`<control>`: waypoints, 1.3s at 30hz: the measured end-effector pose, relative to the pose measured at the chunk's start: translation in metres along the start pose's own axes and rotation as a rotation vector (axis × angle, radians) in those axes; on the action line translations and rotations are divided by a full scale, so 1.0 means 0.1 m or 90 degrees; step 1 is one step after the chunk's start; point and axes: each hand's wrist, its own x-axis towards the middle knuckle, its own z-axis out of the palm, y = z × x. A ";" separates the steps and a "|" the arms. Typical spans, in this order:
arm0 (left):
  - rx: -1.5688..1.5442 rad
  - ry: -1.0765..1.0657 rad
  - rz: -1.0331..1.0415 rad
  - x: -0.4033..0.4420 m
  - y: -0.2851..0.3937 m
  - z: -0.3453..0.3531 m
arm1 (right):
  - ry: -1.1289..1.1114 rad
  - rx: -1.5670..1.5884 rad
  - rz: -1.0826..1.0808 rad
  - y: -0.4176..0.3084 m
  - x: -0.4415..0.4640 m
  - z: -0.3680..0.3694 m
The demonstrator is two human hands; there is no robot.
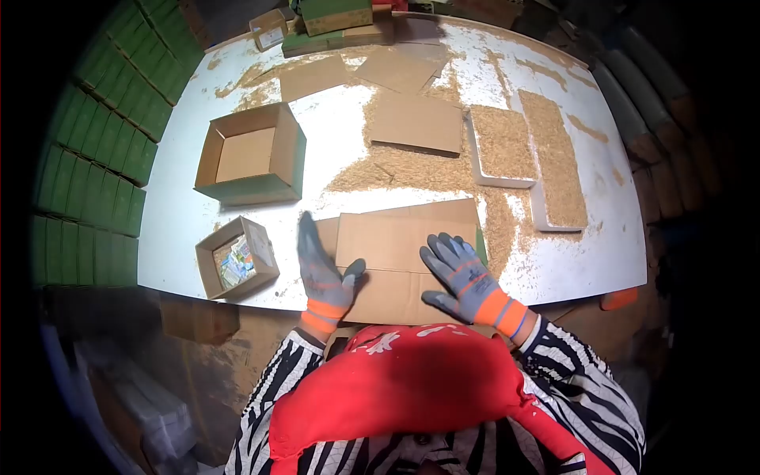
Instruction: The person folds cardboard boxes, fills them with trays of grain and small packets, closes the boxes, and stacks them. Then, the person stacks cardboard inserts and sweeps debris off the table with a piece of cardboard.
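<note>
A flat brown cardboard sheet [386, 247] with a crease across it lies at the table's near edge, over another piece of cardboard [447, 210] that shows behind it. My left hand [323, 273], in a grey and orange glove, stands edge-on at the sheet's left side, fingers straight and thumb apart. With fingers spread, my right hand [469, 281] rests on the right part of the sheet. Neither hand grips anything. To the left of my left hand sits a small open box [261, 245] holding colourful printed slips [236, 263].
A larger open carton [286, 154] stands behind the small box. Loose shavings [396, 170] surround a cardboard piece [416, 123] and two white trays [518, 182] [545, 207] filled with them. Green boxes [87, 190] are stacked left; more cardboard [336, 39] lies at the back.
</note>
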 end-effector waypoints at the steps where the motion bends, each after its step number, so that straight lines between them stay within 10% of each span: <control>1: -0.046 -0.067 -0.080 0.03 0.06 0.06 | 0.057 0.276 0.109 0.14 0.00 -0.02; 2: 0.000 -0.256 -0.347 0.10 0.05 0.08 | 0.117 0.554 0.231 0.28 -0.03 -0.04; 3: 0.111 -0.306 -0.349 0.05 -0.25 0.22 | 0.188 0.823 0.344 0.47 0.00 -0.06; 5: 0.140 -0.307 -0.265 0.24 0.01 0.01 | 0.297 0.665 0.484 0.95 0.02 0.18; 9: -0.062 0.004 0.107 0.37 0.41 -0.26 | 0.058 0.944 0.423 1.09 0.00 -0.22; 11: -0.499 0.124 -0.109 0.30 0.07 0.01 | 0.068 0.951 0.259 1.02 0.06 -0.65; 13: -0.867 -0.059 -0.245 0.12 -0.89 0.26 | 0.066 0.731 0.278 0.72 0.02 -0.80; 15: -1.127 -0.201 -0.512 0.07 -1.27 0.29 | 0.183 0.237 -0.111 0.53 -0.07 -0.53; 17: -0.788 -0.236 -0.777 0.08 -1.29 0.25 | -0.106 0.117 -0.073 0.43 -0.33 0.13; 20: -0.415 -0.358 -0.360 0.20 -1.18 0.29 | -0.036 0.352 -0.041 0.29 -0.55 0.06; 23: 0.024 -0.387 -0.332 0.10 -1.46 0.44 | 0.232 0.570 0.202 0.62 -0.89 0.25; 24: 0.011 -0.392 -0.243 -0.18 -2.30 0.50 | 0.352 0.559 0.370 1.03 -1.03 0.39; 26: -0.320 -0.311 -0.527 -0.07 -1.68 0.49 | 0.671 0.277 0.734 2.02 -1.30 0.61; 29: -0.237 -0.263 -0.558 0.07 -1.02 0.48 | 0.637 0.042 1.055 3.24 -1.56 0.79; 31: -0.190 -0.248 -0.542 0.01 -1.15 0.51 | 0.494 0.007 1.095 3.43 -1.48 0.86; 39: -0.207 -0.296 -0.603 0.13 -1.08 0.43 | 0.761 0.101 0.943 2.53 -2.55 1.28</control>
